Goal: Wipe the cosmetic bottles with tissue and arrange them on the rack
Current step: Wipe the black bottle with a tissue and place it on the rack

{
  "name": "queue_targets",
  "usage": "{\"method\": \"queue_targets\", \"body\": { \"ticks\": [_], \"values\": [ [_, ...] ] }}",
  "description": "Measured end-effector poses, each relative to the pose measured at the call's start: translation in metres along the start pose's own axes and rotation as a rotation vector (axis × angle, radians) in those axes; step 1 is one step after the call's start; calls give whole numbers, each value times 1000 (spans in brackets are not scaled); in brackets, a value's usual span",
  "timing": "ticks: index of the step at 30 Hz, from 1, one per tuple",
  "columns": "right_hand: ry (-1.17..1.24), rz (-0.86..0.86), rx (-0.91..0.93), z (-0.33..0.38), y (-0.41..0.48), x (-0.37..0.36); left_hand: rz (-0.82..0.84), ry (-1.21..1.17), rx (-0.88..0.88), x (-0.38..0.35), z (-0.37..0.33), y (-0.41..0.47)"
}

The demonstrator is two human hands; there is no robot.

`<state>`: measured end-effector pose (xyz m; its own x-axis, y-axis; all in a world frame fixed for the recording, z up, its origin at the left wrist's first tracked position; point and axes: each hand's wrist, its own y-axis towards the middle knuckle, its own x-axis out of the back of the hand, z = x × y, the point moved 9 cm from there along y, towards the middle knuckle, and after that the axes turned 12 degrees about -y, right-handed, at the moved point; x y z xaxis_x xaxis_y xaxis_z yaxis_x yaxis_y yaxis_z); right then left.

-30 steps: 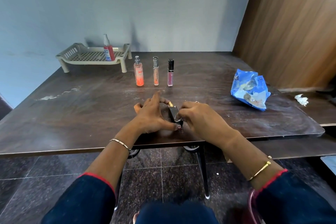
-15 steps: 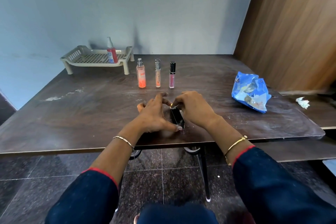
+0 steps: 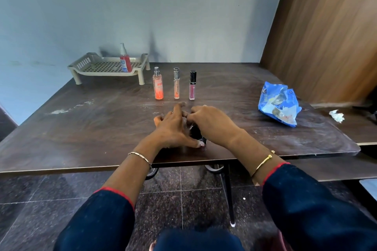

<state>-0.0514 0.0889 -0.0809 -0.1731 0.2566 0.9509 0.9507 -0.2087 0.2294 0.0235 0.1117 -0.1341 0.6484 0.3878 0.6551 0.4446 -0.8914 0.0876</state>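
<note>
Small black bottle [image 3: 197,135] sits between the hands: right hand [image 3: 212,123] curled over it; left hand [image 3: 173,127] splayed, thumb alongside.

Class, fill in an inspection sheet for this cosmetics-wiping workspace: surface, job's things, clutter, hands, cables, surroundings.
Surface: dark table, dusty, with a white smear at left.
Job's things: red spray bottle standing on the rack; orange spray bottle, peach tube and pink tube upright in a row on the table; dark bottle between the hands; crumpled tissue on the adjoining surface, far right.
Clutter: blue packet at right.
Hands: left hand spread, thumb against the dark bottle; right hand curled over its top.
Cables: nothing seen.
Surroundings: pale wall behind, wooden panel at right, dark tiled floor.
</note>
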Motion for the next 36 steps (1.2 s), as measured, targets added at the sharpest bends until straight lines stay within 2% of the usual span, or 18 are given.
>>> {"method": "queue_targets", "body": {
  "ticks": [4,14,17,19,23,31,36],
  "values": [
    [148,-36,-1,-7,-15,-1,0,-25,-4,0,0,0],
    [218,-65,-53,-39,-40,-10,-3,7,-22,0,-5,-1],
    [296,-169,-107,-44,-35,-5,4,17,-15,0,-6,-2],
    [290,-203,-72,-32,-31,1,2,-2,-10,0,-5,-2],
    [227,-151,36,-6,-34,-2,1,-29,-4,0,-4,0],
    [304,-171,-17,-26,-51,-8,2,7,-19,-1,-5,-1],
    [261,-136,-80,-28,-18,-13,6,14,-9,-1,-5,-1]
  ]
}}
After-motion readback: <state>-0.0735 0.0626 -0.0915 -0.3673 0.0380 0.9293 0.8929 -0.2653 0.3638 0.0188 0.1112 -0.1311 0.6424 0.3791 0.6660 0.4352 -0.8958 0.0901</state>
